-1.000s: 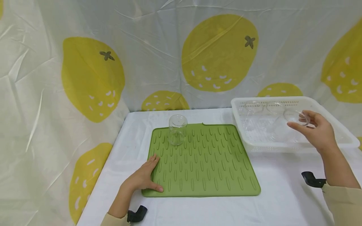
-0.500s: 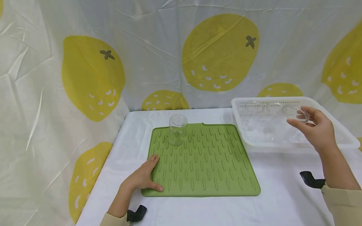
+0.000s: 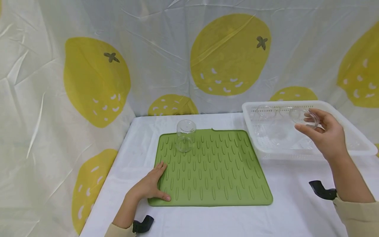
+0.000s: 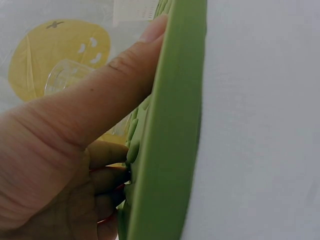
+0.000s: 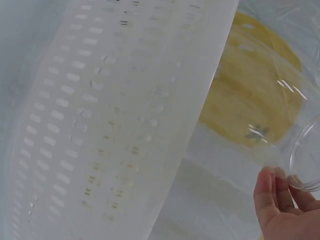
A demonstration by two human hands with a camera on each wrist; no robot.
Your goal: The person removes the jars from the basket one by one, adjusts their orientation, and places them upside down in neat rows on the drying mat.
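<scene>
Clear glass (image 3: 302,119), long axis tilted, round end up, is pinched by the right hand (image 3: 329,135).

A pale, slightly glossy curtain (image 3: 160,42) hangs behind and to the left of a table (image 3: 204,222), creased in places. Large yellow lemons (image 3: 231,56) are printed on it, some with a dark star-shaped mark (image 3: 262,43) and small white dashes (image 3: 226,90). A white cloth (image 3: 139,144) with faint wrinkles covers the table, its far edge near the curtain. The light is soft, with faint shadows at right.
</scene>
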